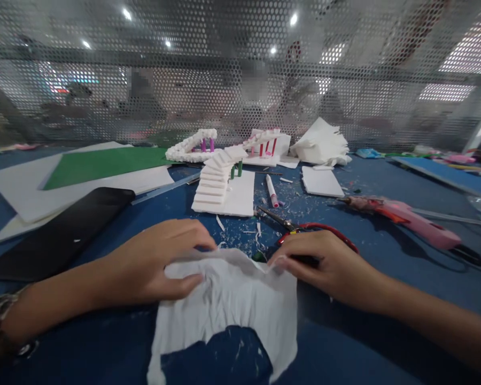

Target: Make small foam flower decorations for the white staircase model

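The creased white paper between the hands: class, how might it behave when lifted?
The creased white paper would probably droop, since soft wrinkles run through it. It seems light for its size, given its thin edges. It may tear easily at the narrow strips beside its ragged gap.

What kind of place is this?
It looks like a craft workspace, though I can't be sure. There's a blue table with scissors, a little white staircase model and a stack of white sheets on it.
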Demonstrator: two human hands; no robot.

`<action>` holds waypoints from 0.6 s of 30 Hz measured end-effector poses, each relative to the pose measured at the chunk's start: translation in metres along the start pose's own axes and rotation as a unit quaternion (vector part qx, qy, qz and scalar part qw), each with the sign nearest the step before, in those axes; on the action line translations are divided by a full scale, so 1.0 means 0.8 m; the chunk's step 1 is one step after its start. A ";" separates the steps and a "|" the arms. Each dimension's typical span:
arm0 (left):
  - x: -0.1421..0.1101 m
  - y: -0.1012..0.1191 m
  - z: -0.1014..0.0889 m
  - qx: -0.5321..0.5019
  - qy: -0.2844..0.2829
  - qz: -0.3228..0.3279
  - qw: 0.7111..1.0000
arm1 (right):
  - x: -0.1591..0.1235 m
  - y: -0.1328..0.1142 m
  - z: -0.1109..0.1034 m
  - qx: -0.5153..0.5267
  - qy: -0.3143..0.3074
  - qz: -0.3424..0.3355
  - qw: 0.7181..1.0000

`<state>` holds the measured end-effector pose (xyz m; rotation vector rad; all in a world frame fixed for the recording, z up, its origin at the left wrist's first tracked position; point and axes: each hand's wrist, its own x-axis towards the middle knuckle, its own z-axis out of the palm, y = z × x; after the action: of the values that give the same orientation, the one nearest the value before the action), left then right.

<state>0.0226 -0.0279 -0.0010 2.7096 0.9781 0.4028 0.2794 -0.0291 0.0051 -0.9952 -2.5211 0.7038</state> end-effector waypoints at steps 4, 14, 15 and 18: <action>0.034 0.030 -0.005 -0.092 -0.047 -0.054 0.993 | -0.004 -0.013 0.002 0.114 0.050 0.105 0.987; 0.065 0.039 0.000 -0.153 -0.077 -0.065 0.983 | -0.012 -0.011 0.009 0.103 0.065 0.095 0.988; 0.064 0.039 0.004 -0.116 -0.051 -0.051 0.991 | -0.011 -0.009 0.012 0.068 0.078 0.090 0.991; 0.057 0.037 0.016 0.018 -0.021 0.079 0.997 | -0.006 -0.004 0.018 -0.013 0.098 0.076 0.992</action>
<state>0.0780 -0.0218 0.0044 2.8259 0.7704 0.3576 0.2743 -0.0390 -0.0059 -1.2134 -2.3101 0.5846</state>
